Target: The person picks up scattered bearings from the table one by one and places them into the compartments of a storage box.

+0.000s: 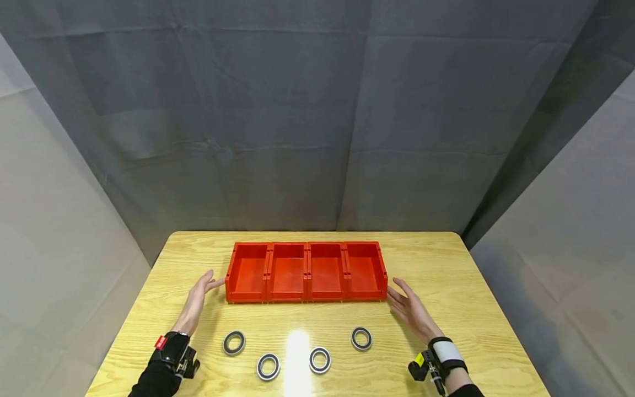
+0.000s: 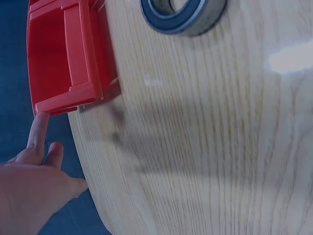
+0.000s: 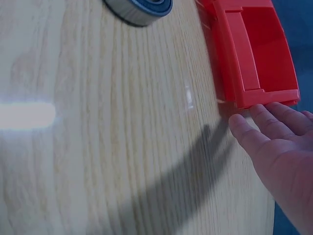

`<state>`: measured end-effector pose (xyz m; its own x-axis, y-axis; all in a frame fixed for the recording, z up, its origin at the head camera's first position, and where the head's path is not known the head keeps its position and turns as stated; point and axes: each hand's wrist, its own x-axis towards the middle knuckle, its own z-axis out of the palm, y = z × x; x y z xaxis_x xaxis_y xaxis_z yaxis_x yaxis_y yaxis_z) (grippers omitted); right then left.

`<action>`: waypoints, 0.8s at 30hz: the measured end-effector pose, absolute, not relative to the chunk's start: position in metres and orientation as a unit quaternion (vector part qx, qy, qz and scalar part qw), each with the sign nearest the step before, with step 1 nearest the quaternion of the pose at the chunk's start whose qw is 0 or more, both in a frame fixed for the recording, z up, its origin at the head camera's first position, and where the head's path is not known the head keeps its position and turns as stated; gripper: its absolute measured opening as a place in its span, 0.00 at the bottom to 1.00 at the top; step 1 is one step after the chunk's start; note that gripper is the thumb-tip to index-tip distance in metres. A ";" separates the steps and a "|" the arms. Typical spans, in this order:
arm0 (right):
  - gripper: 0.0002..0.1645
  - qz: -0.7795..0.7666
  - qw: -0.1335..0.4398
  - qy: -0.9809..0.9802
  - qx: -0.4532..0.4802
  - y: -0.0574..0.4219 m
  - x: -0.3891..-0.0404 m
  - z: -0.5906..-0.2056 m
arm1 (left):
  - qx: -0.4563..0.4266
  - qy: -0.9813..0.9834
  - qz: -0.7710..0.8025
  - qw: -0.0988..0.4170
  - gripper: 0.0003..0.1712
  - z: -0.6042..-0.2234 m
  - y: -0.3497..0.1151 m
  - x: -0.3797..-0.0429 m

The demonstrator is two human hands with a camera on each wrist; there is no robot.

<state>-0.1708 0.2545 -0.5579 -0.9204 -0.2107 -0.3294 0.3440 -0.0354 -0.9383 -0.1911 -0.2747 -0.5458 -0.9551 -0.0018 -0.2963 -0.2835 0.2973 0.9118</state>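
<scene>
A row of joined red storage bins (image 1: 307, 273) stands near the back of the table, open at the top. My left hand (image 1: 195, 302) is at its left end, where an extended finger (image 2: 38, 131) meets the bin's corner in the left wrist view. At the opposite end is my right hand (image 1: 410, 310), its fingers straight and their tips right at the bin's side (image 3: 266, 96) in the right wrist view. Neither hand grips anything. The bins' visible insides hold nothing.
Several ring-shaped ball bearings lie flat in front of the bins: a left one (image 1: 226, 344), two in the middle (image 1: 261, 368) and a right one (image 1: 354, 339). The wooden table (image 1: 426, 259) has rounded back corners. Grey cloth (image 1: 278, 138) hangs behind it, pale sheets (image 1: 59, 231) at both sides.
</scene>
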 end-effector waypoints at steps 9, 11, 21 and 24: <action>0.44 -0.711 0.182 0.677 0.062 0.253 -0.170 -0.561 | -0.095 0.793 0.588 0.124 0.50 -0.546 -0.278 -0.195; 0.45 -0.709 0.182 0.679 0.062 0.255 -0.169 -0.561 | -0.096 0.793 0.589 0.125 0.50 -0.545 -0.276 -0.193; 0.46 -0.701 0.178 0.688 0.061 0.261 -0.165 -0.560 | -0.087 0.791 0.594 0.121 0.47 -0.546 -0.272 -0.191; 0.46 -0.701 0.175 0.688 0.065 0.261 -0.164 -0.560 | -0.086 0.795 0.589 0.118 0.47 -0.547 -0.272 -0.191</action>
